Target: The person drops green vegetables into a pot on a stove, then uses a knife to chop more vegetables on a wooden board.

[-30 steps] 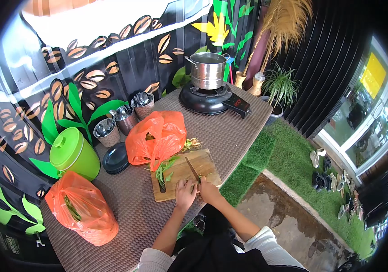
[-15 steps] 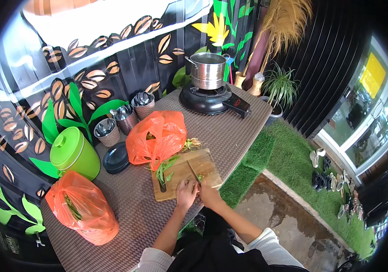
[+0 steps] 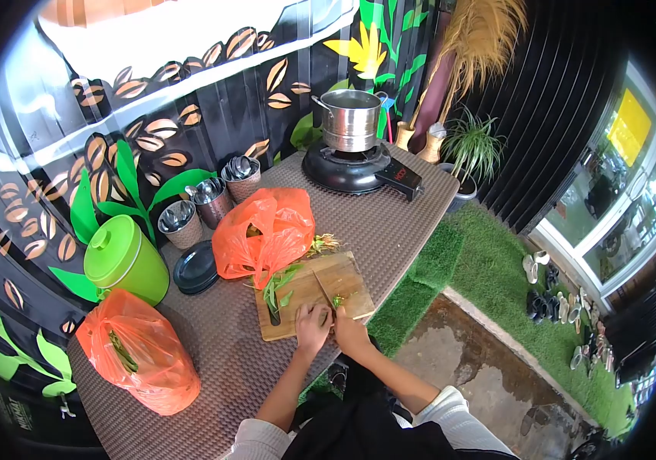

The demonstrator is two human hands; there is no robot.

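My right hand [image 3: 349, 334] is wrapped round the handle of a knife [image 3: 321, 282], whose blade points away from me over a wooden cutting board [image 3: 309, 277]. Beside it, my left hand [image 3: 313, 326] rests on the board's near edge with fingers curled; whatever they hold is hidden. Small chopped green pieces [image 3: 339, 300] lie right of the blade. Long green leaves [image 3: 273, 294] spread over the board's left part. A bunch of stems with roots [image 3: 323, 244] lies at the far edge, against an orange plastic bag [image 3: 265, 230].
Another orange bag [image 3: 144, 360] and a green lidded bucket [image 3: 127, 261] stand on the left. Dark plates [image 3: 196, 268] are stacked near several cutlery cups [image 3: 180, 224]. A steel pot [image 3: 349, 123] sits on a black portable stove [image 3: 347, 170] at the back.
The knife blade and my right hand have shifted slightly, with the blade still over the board. My left hand stays nearly in place, and everything else looks the same.
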